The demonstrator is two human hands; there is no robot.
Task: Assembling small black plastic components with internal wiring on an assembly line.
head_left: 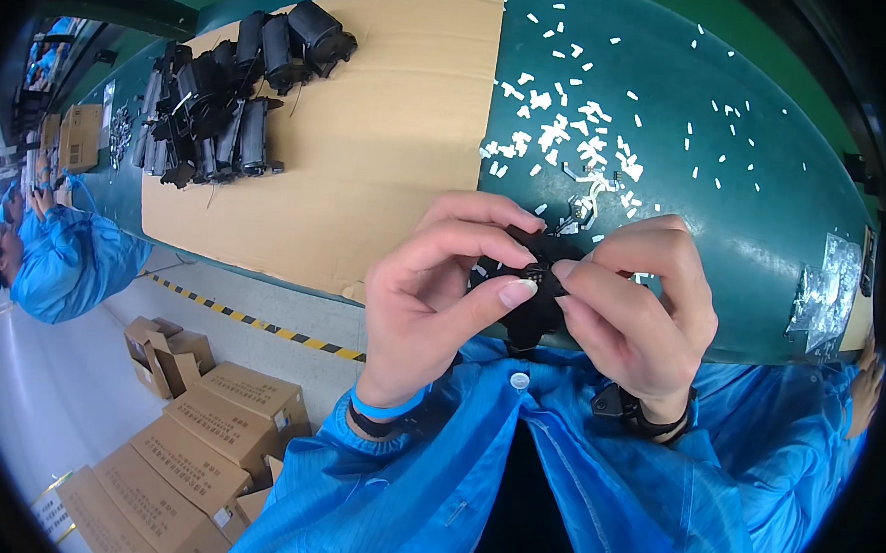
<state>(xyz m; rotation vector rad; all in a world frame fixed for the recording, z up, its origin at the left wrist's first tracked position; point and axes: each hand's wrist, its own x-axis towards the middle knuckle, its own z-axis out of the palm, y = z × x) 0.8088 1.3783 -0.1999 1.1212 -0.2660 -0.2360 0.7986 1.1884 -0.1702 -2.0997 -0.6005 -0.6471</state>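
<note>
Small black plastic part [532,301] pinched between both hands.
Left hand [432,296] grasps it at 9 o'clock, right hand [637,307] at 3 o'clock (above the green desk [745,242] edge).

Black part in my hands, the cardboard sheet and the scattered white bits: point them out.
black part [533,321], head view, lower body below the fingertips.
cardboard sheet [390,144], head view, bare middle area.
white bits [561,132], head view, densest cluster on the green table.

Green table [726,221] carries cardboard sheet [370,143], scattered white bits [561,132], plastic bags [828,292].
</note>
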